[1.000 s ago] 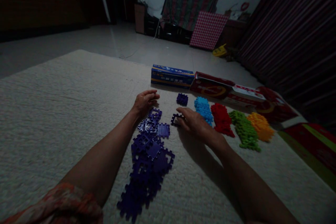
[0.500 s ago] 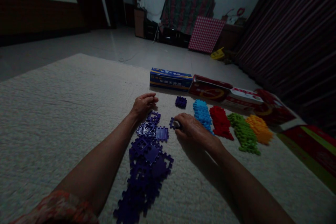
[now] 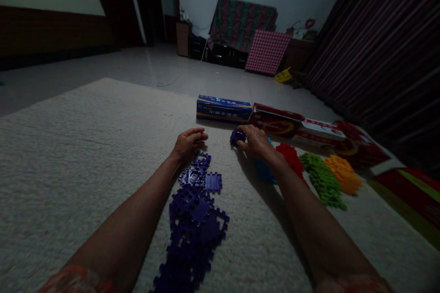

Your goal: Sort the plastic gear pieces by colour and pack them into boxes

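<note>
My right hand (image 3: pixel 255 141) is at a small stack of purple interlocking tiles (image 3: pixel 237 138) near the blue box, its thumb and fingers pinching a purple tile against it. That tile is mostly hidden behind the fingers. On the left, my left hand (image 3: pixel 189 143) hovers loosely curled, fingers apart and nothing visible in them. Just below it lie loose purple tiles (image 3: pixel 202 160), some with cut-out centres, and a solid square one (image 3: pixel 213 182). A long heap of darker purple tiles (image 3: pixel 192 229) stretches toward me between my forearms.
Right of my right hand are piles of blue tiles (image 3: pixel 264 173), red tiles (image 3: pixel 289 158), green tiles (image 3: pixel 323 181) and orange tiles (image 3: pixel 343 175). A blue box (image 3: pixel 223 110) and red boxes (image 3: pixel 278 119) line the far edge. Everything rests on a pale textured mat (image 3: pixel 85 146).
My right hand has moved away from me with a purple tile, up to the small purple stack. My left hand stays nearly in place. The view has tilted slightly upward.
</note>
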`<state>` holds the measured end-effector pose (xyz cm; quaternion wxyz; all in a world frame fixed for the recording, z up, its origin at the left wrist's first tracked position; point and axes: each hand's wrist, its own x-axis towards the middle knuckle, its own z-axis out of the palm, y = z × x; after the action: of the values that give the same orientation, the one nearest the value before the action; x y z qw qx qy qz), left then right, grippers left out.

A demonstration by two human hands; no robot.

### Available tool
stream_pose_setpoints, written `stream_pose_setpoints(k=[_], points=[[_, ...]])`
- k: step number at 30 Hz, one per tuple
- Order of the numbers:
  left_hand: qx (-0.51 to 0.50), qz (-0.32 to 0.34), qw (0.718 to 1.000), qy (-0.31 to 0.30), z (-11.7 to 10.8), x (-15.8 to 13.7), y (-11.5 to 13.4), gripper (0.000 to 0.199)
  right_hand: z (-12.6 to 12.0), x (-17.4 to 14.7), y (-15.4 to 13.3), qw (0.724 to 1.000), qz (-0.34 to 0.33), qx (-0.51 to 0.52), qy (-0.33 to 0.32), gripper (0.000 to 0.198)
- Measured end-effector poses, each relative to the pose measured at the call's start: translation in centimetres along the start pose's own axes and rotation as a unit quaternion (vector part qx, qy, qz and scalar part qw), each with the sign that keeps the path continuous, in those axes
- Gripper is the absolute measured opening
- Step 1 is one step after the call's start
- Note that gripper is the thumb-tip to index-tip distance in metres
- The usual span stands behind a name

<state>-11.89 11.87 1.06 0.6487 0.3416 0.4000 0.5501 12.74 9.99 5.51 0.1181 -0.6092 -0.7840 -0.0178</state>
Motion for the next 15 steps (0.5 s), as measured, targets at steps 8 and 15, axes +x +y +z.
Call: stream_pose_setpoints(k=[8,15], points=[[-0.010,-0.003,1.000,0.014,-0.1,0.2,-0.1,0.021,0.9,0.2,0.7,0.998,-0.017,0.034,0.044,0.046],[-0.065,-0.008,0.997,0.031,-0.1,0.4,0.1,0.021,2.3,-2.3,-3.6,0.961,-0.189,0.197,0.040,0.026]])
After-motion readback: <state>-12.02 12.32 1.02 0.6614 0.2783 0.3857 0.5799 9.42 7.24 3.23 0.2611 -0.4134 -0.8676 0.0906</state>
